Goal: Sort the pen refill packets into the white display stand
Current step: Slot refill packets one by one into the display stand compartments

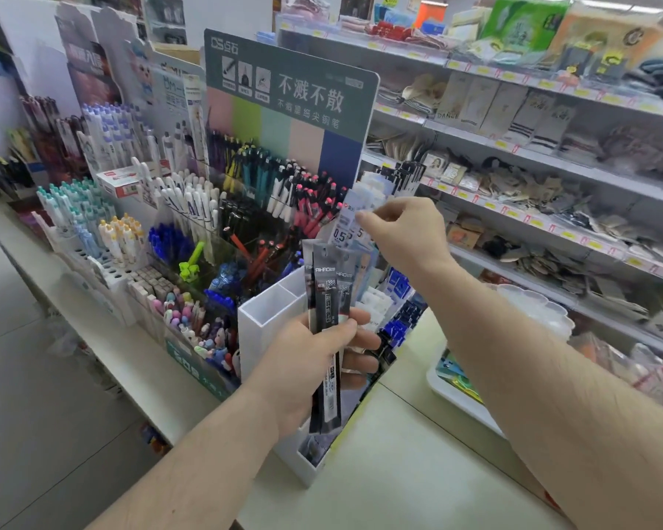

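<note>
Two grips work mid-sort: left hand (314, 361) clamps black refill packets (328, 319); right hand (402, 231) pinches a pale packet (347, 223), likely dropping next into the white display stand (268, 319) below.

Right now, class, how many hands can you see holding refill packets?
2: the left hand grips black packets over the white stand; the right hand pinches a pale packet higher up.

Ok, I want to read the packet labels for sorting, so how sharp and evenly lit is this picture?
Head view: the black refill packets in the left hand are sharp enough to read "1388"; the pale packets pinched by the right hand are softer, showing only "0.5"; the right-side shelves smear and bow from wide-angle distortion; lighting is flat and bright, without hard shadows.
</note>
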Tool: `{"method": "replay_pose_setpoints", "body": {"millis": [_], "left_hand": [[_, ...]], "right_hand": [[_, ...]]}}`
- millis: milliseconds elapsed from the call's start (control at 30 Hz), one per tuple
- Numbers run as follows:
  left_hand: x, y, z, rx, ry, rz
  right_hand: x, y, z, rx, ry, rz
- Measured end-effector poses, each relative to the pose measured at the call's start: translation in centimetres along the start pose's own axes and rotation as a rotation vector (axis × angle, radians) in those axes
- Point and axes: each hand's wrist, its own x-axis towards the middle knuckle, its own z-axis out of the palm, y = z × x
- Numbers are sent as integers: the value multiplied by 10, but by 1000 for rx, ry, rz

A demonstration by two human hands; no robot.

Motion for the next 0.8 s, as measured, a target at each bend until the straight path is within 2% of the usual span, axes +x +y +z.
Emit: {"method": "replay_pose_setpoints", "body": {"millis": [67, 133, 267, 333, 467, 600, 667, 800], "left_hand": [[0, -1, 6, -38, -47, -51], [0, -3, 10, -85, -87, -104], [4, -14, 16, -81, -190, -159], [6, -20, 21, -22, -254, -157], [8, -30, 22, 15, -361, -175], [10, -36, 17, -118, -486, -251], [8, -39, 18, -77, -479, -235], [5, -45, 25, 52, -350, -215]], "right_hand": [[-26, 3, -19, 208, 37, 74], [-54, 10, -34, 386, -21, 203], [-100, 27, -33, 446, -353, 348], [-115, 34, -25, 543, -459, 391], [-125, 49, -24, 582, -369, 401], [-131, 57, -33, 638, -273, 466], [-135, 61, -35, 647, -263, 468], [-141, 63, -32, 650, -212, 471]]}}
